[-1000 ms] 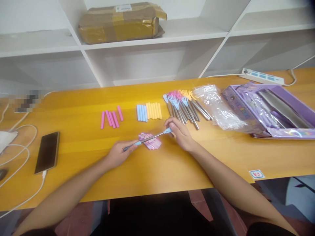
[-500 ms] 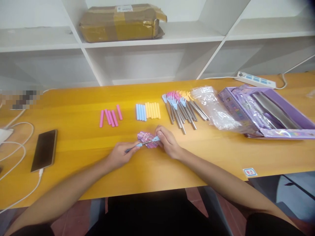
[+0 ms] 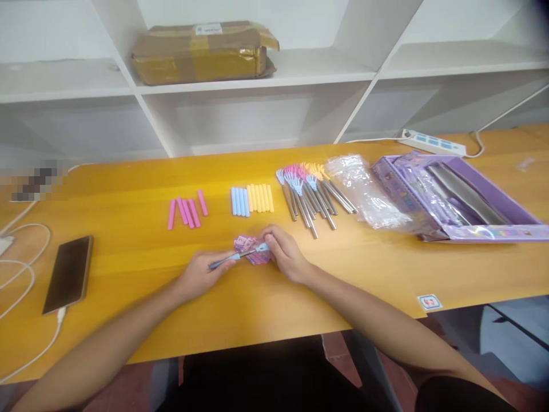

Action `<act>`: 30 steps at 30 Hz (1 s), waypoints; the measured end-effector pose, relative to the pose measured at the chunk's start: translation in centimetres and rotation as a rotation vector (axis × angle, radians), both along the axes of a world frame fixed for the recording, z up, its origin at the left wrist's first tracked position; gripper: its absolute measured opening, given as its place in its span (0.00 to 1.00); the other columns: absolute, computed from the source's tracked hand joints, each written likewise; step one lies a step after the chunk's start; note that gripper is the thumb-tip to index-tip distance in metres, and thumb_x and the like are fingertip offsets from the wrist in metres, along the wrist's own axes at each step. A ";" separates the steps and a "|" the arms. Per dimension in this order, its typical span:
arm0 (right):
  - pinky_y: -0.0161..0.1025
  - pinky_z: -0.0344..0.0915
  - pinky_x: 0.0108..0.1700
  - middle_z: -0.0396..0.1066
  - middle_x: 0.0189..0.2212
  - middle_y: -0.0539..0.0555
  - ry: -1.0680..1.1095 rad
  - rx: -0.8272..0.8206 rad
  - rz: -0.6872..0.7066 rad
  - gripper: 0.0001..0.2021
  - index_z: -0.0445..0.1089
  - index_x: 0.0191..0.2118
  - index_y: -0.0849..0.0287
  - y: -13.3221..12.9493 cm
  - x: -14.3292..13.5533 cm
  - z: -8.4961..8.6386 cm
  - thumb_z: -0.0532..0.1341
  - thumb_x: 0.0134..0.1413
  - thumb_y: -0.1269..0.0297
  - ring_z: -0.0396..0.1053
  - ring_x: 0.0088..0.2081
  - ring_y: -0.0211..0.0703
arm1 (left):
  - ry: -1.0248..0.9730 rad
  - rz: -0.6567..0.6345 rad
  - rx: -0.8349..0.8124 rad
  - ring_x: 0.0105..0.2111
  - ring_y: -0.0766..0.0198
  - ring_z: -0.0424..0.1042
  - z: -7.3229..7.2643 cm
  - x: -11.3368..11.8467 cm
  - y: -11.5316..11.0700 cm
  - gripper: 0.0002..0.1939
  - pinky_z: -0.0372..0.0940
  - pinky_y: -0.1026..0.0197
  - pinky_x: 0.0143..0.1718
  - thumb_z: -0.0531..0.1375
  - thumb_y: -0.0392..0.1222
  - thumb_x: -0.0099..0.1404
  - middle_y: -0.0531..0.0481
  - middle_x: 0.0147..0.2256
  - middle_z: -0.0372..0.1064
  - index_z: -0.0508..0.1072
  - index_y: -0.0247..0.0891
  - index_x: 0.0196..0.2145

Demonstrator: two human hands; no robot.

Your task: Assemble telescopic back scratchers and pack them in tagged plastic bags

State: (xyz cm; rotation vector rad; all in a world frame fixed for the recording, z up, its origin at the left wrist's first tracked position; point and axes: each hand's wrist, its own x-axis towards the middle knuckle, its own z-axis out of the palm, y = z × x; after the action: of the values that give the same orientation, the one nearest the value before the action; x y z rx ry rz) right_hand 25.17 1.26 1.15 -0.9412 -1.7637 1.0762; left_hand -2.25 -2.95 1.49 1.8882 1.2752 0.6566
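Now left hand, right hand grip blue-ended stick, closer together than one second ago.

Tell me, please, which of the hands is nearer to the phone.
Left. The left hand is right of the phone, with a gap; the right hand is farther right, beyond the left one.

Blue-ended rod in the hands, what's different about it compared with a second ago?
The right hand moved left, toward the left hand, and the blue-ended rod now shows a shorter metal stretch between them. Neither hand let go. The pink sticks, blue sticks and yellow sticks stayed put.
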 end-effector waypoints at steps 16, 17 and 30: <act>0.43 0.68 0.45 0.73 0.43 0.56 -0.230 0.335 -0.017 0.11 0.67 0.55 0.56 1.6 1.6 0.2 0.52 0.79 0.58 0.72 0.42 0.45 | 0.014 0.021 0.012 0.42 0.57 0.82 0.6 0.1 0.3 0.20 0.72 0.61 0.44 0.58 0.55 0.78 0.49 0.47 0.84 0.84 0.42 0.52; 0.43 0.69 0.45 0.73 0.43 0.56 -0.241 0.348 -0.008 0.12 0.67 0.55 0.56 1.6 1.6 0.3 0.52 0.78 0.58 0.72 0.42 0.45 | 0.008 0.025 0.003 0.43 0.57 0.82 0.7 0.1 0.3 0.21 0.72 0.61 0.45 0.58 0.56 0.77 0.49 0.47 0.84 0.84 0.42 0.52; 0.42 0.63 0.37 0.77 0.40 0.56 -0.749 0.957 0.012 0.09 0.74 0.51 0.61 2.8 3.7 3.6 0.58 0.76 0.64 0.71 0.35 0.43 | 0.304 -0.128 0.325 0.38 0.60 0.79 4.8 -2.2 2.8 0.20 0.69 0.61 0.40 0.54 0.56 0.81 0.48 0.41 0.81 0.80 0.41 0.52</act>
State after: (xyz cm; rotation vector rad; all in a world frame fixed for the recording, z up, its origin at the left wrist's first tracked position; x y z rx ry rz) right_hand 28.84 4.06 4.79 -0.7190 -2.4908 -0.2523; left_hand -4.43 -0.12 6.30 2.3885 1.2757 0.5487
